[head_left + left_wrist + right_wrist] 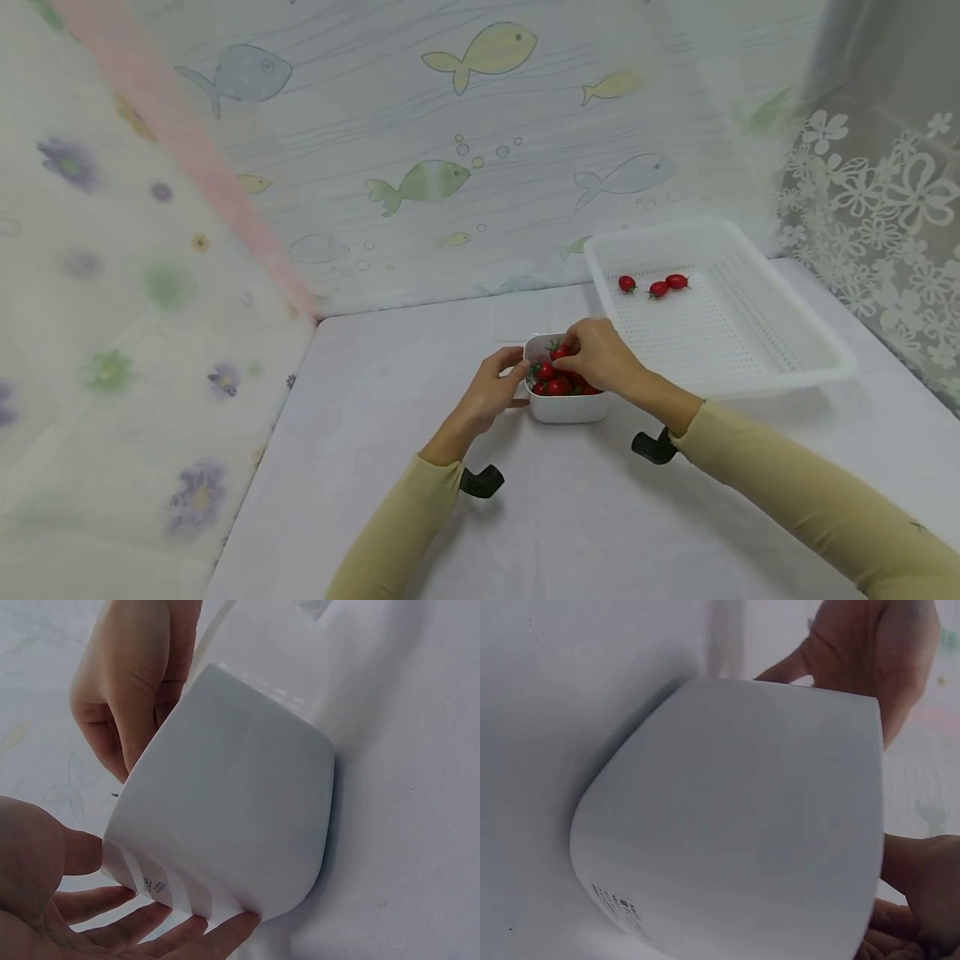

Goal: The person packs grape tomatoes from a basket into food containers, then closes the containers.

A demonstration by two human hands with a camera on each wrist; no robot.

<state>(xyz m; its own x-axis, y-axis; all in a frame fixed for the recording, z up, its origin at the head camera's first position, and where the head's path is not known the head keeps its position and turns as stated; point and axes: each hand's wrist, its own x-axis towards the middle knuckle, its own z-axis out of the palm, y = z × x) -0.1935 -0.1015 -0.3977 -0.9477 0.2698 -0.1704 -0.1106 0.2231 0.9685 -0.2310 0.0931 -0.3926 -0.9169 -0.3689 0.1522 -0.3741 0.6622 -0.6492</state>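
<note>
A white rectangular container (568, 408) stands on the table, with several red cherry tomatoes (558, 387) inside it. My left hand (491, 392) rests against its left side; in the left wrist view the fingers (180, 945) lie nearly straight along the outer wall, thumb at the rim. Over the container, my right hand (600, 354) pinches a cherry tomato (558, 352) with a green stem between thumb and fingers. The container's wall (727, 817) hides the tomatoes in the right wrist view, where the right fingertips are mostly covered too.
To the right at the back, a white plastic basket (806, 362) with a perforated bottom holds three cherry tomatoes (658, 289). Its near corner lies behind my right forearm. A white cloth covers the table (375, 433), and a fish-patterned curtain (337, 200) hangs behind it.
</note>
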